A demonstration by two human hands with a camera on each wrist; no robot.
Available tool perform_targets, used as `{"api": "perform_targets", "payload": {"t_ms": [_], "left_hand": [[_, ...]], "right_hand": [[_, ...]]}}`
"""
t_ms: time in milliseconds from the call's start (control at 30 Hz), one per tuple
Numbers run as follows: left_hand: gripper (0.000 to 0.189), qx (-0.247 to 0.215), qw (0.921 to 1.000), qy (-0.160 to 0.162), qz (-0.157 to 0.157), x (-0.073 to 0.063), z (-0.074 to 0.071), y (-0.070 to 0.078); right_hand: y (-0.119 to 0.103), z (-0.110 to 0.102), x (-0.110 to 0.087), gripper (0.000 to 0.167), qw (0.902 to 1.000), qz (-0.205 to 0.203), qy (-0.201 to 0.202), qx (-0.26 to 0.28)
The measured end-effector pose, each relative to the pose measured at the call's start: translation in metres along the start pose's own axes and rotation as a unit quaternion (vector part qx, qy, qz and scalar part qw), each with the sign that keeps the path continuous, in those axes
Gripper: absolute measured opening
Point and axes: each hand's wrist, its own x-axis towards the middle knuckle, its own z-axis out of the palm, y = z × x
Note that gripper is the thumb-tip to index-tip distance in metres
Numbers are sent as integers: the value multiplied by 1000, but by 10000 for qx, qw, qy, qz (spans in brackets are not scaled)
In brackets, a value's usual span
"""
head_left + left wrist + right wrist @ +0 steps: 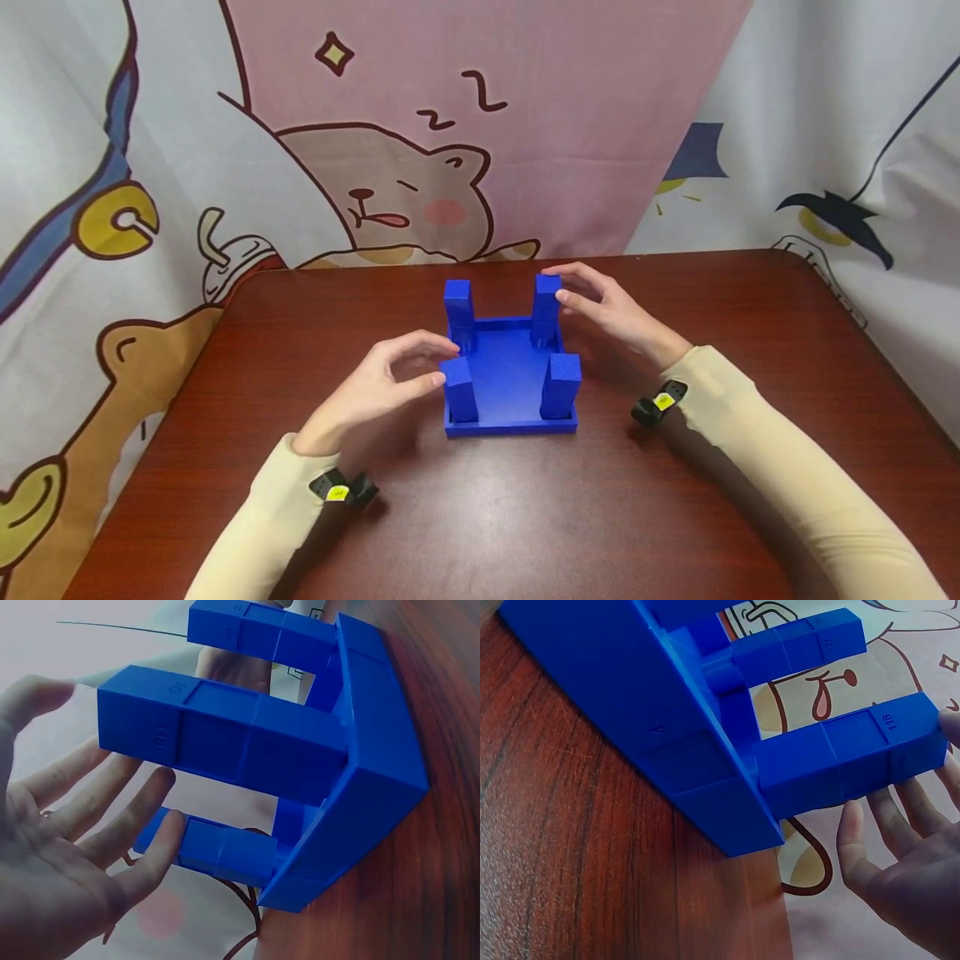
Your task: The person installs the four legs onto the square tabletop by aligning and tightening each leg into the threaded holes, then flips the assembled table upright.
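A blue square base [512,427] with a raised rim lies on the table, a blue post standing upright near each corner. At the front left post [461,400], my left hand [367,379] has its thumb by the upper end and its fingers bent loosely round the far side. My right hand [618,312] holds the top of the back right post [547,304] between thumb and fingers. The back left post [459,304] and front right post [561,387] stand untouched. Small raised numbers mark the posts in the wrist views.
The dark reddish-brown wooden table [480,517] surrounds the base. Behind it hangs a cloth [585,125] printed with a sleeping bear. Dark wrist straps with small cameras [341,487] sit at both sleeves.
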Motion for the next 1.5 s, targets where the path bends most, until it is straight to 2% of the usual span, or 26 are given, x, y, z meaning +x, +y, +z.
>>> {"api": "perform_targets", "payload": {"t_ms": [100, 167, 400, 533, 667, 767, 933, 1100, 1233, 1367, 1500], "left_hand": [[31, 342, 9994, 59, 39, -1, 1, 0], [31, 410, 9991, 37, 56, 0, 2, 0], [30, -357, 9987, -342, -95, 2, 3, -6], [37, -428, 9978, -501, -117, 6, 4, -10], [41, -682, 9955, -657, 13, 10, 6, -14], [43, -1015, 9922, -719, 43, 13, 10, -16], [43, -1197, 9907, -639, -29, 12, 11, -16], [36, -1023, 9944, -220, 109, 5, 7, -12], [32, -683, 9974, 195, 135, -2, 3, -6], [35, -103, 9995, 281, 122, -7, 5, 1], [38, 193, 9993, 323, 38, -8, 11, 3]], "right_hand": [[0, 0, 0, 41, 10000, -9, 5, -11], [0, 0, 0, 41, 10000, -12, 2, -9], [0, 1, 0, 41, 10000, -9, 6, -5], [0, 1, 0, 41, 10000, 4, 23, 49], [0, 1, -1, 41, 10000, 42, 32, 74], [1, 1, -1, 42, 9999, 63, 31, 87], [2, 1, 0, 42, 9999, 79, 38, 70], [2, 0, -1, 41, 9999, 70, 30, 74], [0, 0, -1, 41, 10000, 71, 35, 34], [0, 0, -1, 41, 10000, 59, 34, -2], [1, 1, 0, 41, 10000, 75, 41, 5]]}}
